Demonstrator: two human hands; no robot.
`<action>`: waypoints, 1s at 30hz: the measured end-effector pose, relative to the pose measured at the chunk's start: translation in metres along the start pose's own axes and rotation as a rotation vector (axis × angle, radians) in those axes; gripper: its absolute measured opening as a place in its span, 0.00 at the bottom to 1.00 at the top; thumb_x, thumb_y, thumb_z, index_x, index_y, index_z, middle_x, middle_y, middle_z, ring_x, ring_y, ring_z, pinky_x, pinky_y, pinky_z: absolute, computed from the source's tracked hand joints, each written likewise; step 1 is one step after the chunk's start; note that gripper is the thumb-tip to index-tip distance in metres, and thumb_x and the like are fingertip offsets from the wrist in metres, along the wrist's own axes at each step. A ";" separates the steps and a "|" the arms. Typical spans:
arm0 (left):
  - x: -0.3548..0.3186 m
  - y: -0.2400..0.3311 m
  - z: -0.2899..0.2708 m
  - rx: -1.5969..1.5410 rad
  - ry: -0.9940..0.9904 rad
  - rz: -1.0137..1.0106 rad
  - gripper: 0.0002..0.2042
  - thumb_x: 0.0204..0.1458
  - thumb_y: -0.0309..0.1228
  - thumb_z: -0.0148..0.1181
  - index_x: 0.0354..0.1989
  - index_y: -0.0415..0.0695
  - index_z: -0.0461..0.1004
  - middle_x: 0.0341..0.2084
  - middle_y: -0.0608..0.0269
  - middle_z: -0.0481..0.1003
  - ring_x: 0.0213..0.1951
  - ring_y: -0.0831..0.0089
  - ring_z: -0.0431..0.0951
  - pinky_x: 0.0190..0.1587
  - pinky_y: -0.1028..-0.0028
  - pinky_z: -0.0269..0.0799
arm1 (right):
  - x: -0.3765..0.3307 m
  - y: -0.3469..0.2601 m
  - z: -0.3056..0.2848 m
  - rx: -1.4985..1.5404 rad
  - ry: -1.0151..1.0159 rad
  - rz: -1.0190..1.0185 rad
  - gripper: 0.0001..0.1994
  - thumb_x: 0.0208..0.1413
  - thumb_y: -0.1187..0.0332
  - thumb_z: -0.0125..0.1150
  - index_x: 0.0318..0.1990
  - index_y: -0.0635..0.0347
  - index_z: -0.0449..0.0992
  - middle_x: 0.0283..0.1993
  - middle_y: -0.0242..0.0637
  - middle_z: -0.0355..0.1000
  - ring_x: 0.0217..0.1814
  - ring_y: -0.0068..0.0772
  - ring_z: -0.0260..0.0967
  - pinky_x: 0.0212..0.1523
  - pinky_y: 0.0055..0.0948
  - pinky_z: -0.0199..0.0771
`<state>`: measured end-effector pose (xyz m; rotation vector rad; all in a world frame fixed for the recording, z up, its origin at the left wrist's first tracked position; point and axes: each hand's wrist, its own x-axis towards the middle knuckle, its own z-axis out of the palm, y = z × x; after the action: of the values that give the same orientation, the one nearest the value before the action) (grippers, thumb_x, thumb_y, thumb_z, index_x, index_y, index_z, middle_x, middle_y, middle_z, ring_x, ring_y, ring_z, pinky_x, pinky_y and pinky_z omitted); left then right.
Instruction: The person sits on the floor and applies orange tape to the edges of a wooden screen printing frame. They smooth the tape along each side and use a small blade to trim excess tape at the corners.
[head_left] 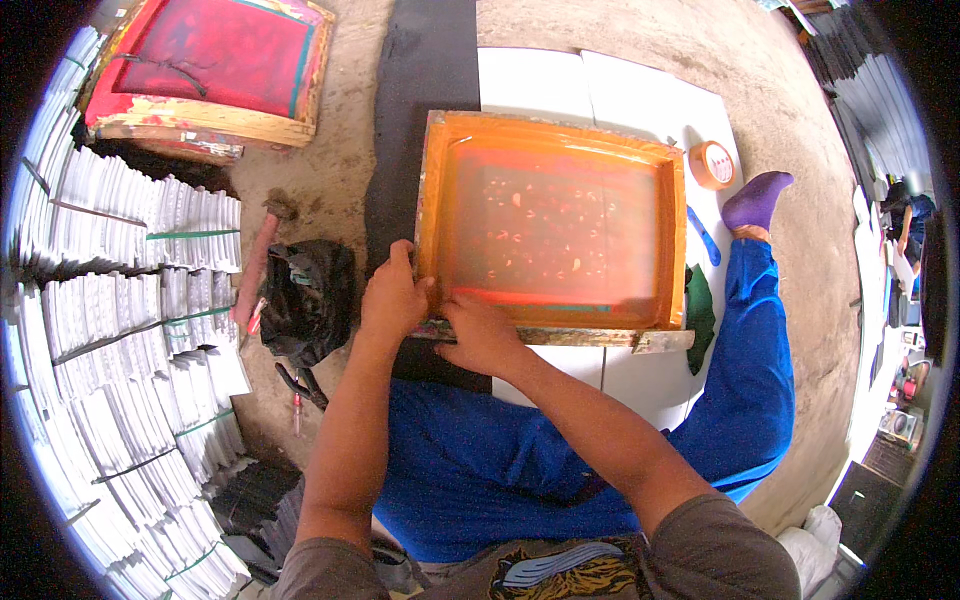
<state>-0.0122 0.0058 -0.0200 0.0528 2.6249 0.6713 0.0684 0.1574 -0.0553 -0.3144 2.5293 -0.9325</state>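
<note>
A wooden screen-printing frame [672, 235] with orange-stained rails and a reddish mesh [545, 235] lies in front of me. Small pale shapes dot the mesh. My left hand [393, 300] grips the frame's left rail close to its near left corner. Just to the right, my right hand [482, 335] holds the near rail, its fingertips over the edge. Beneath the frame are white boards [640, 90] and, on the left, a dark strip of sheet [425, 60]. The undersides of both hands' grips are hidden.
Bundled paper stacks [110, 310] line the left side. A red-stained screen frame [220, 50] sits far left, with a hammer [262, 255] and black plastic bag [310, 300] nearer. An orange tape roll [711, 165], green cloth [699, 310] and my purple-socked foot [757, 200] are right.
</note>
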 end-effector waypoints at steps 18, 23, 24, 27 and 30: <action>-0.024 0.052 0.015 0.355 0.023 0.433 0.27 0.50 0.45 0.71 0.56 0.44 0.73 0.52 0.52 0.74 0.58 0.49 0.72 0.60 0.50 0.69 | -0.126 0.099 -0.123 -0.234 -0.159 0.191 0.34 0.42 0.52 0.78 0.53 0.66 0.76 0.56 0.49 0.73 0.63 0.54 0.70 0.60 0.50 0.74; -0.053 0.080 0.093 0.361 -0.102 0.823 0.32 0.47 0.53 0.71 0.55 0.43 0.75 0.55 0.51 0.73 0.60 0.51 0.72 0.62 0.48 0.68 | -0.151 0.124 -0.141 -0.318 -0.219 0.256 0.35 0.41 0.53 0.79 0.52 0.70 0.76 0.49 0.59 0.78 0.52 0.60 0.77 0.57 0.50 0.78; -0.055 0.092 0.105 0.357 -0.162 0.807 0.32 0.47 0.52 0.71 0.55 0.43 0.75 0.56 0.51 0.73 0.60 0.51 0.71 0.62 0.48 0.68 | -0.157 0.131 -0.141 -0.307 -0.184 0.264 0.34 0.42 0.53 0.79 0.53 0.69 0.76 0.49 0.58 0.78 0.52 0.60 0.77 0.57 0.50 0.77; -0.063 0.127 0.132 0.356 -0.258 0.776 0.32 0.47 0.50 0.72 0.55 0.40 0.75 0.57 0.49 0.72 0.61 0.51 0.71 0.62 0.51 0.69 | -0.174 0.147 -0.148 -0.189 -0.058 0.259 0.32 0.43 0.53 0.78 0.54 0.62 0.76 0.51 0.54 0.77 0.57 0.58 0.74 0.59 0.49 0.75; -0.067 0.156 0.154 0.350 -0.225 0.794 0.31 0.47 0.47 0.72 0.54 0.38 0.74 0.57 0.48 0.72 0.61 0.50 0.71 0.61 0.53 0.70 | -0.196 0.158 -0.171 -0.052 0.157 0.203 0.30 0.43 0.56 0.77 0.55 0.54 0.75 0.56 0.48 0.73 0.64 0.55 0.69 0.62 0.47 0.73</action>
<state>0.1018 0.2039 -0.0428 1.2383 2.4122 0.3866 0.1531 0.4403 0.0183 0.0022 2.6697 -0.8430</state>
